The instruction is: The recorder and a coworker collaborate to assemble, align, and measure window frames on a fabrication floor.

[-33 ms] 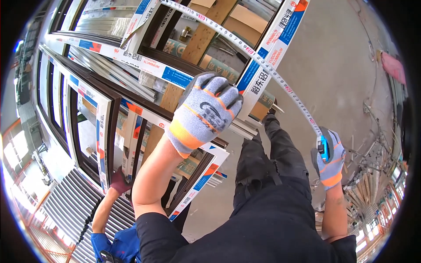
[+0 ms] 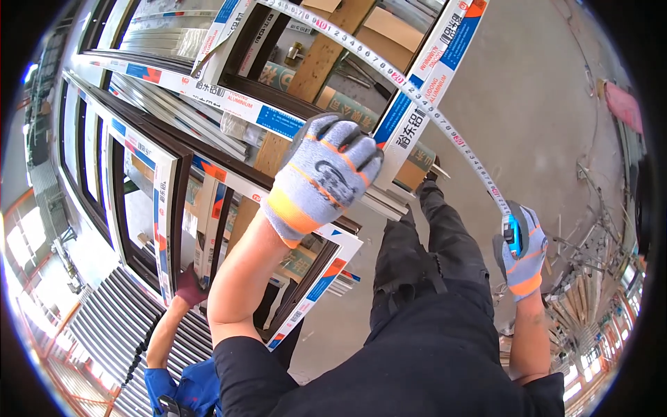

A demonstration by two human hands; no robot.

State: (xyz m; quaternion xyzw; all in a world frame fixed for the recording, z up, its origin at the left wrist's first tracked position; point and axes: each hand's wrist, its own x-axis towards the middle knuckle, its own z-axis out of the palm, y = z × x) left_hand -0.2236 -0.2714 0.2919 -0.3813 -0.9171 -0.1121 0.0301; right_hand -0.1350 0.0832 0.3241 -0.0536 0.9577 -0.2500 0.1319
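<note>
My right hand point(image 2: 526, 251), in a grey and orange glove, is closed around a blue tape measure point(image 2: 513, 235) held out over the floor on the right. Its white blade point(image 2: 448, 130) runs up and left, across the film-covered outer bar of a dark window frame point(image 2: 438, 76), and on over the frame's opening. My left hand point(image 2: 328, 175), gloved alike, has its fingers curled over the near bar of this frame, close to its right corner. The glove hides the fingertips and the part of the bar under them.
More dark frames point(image 2: 177, 208) with white, blue and orange film stand at left. A co-worker's maroon-gloved hand point(image 2: 189, 285) touches one. Wooden boards point(image 2: 316, 69) and cardboard lie beneath the frames. Metal strips point(image 2: 580, 299) are piled at lower right; a pink bundle point(image 2: 620, 106) lies farther up.
</note>
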